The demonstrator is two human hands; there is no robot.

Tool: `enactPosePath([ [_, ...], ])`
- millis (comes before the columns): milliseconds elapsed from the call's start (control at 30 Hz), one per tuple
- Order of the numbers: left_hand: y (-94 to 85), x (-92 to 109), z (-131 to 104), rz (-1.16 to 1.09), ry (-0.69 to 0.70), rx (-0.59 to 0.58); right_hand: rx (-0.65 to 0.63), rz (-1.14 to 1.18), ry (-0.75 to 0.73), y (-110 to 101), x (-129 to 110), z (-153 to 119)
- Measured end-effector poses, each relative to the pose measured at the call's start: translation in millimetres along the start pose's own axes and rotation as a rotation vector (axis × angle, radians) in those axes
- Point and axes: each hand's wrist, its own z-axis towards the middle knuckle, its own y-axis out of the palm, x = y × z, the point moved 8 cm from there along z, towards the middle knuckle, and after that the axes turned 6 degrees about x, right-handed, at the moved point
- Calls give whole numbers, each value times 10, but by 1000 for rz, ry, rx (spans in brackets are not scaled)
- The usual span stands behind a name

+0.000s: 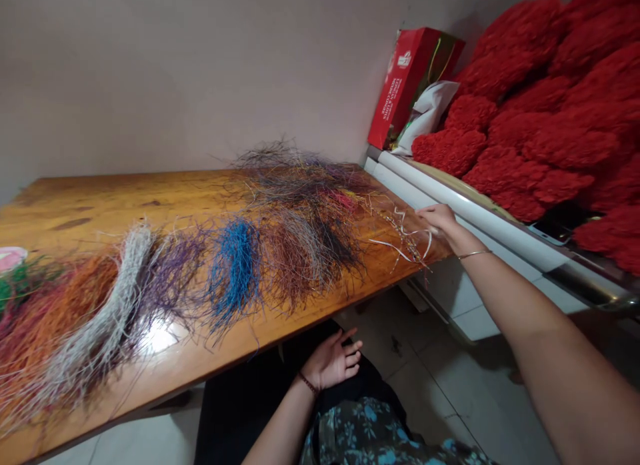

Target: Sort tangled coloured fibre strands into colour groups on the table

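My right hand (438, 218) is at the right end of the wooden table, its fingers pressed together. Beside and below its fingertips lies a curling white ribbon (385, 242) among thin strands with small gold bits (407, 242). Whether the fingers pinch part of this is too small to tell. My left hand (334, 360) rests palm up over my lap, fingers apart, holding nothing. Bundles of thin, wiry strands lie across the table: a blue bundle (234, 265), a brown bundle (289, 258), a purple bundle (175, 265) and a long white-grey bundle (100, 332).
Orange strands (83, 292) and green strands (20, 282) lie on the left of the wooden table (100, 205). A dark tangled heap (295, 172) sits at the back. On the right, red fluffy bunches (540, 118) pile up beside a red box (400, 85) and a white bag (433, 108).
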Motion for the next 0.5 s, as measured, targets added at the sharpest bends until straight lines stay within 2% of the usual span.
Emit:
enactPosePath([
  [133, 2, -12, -3, 4, -6, 3, 142, -21, 14, -307, -119, 43],
  [500, 8, -21, -13, 5, 1, 12, 396, 282, -226, -951, -687, -57],
])
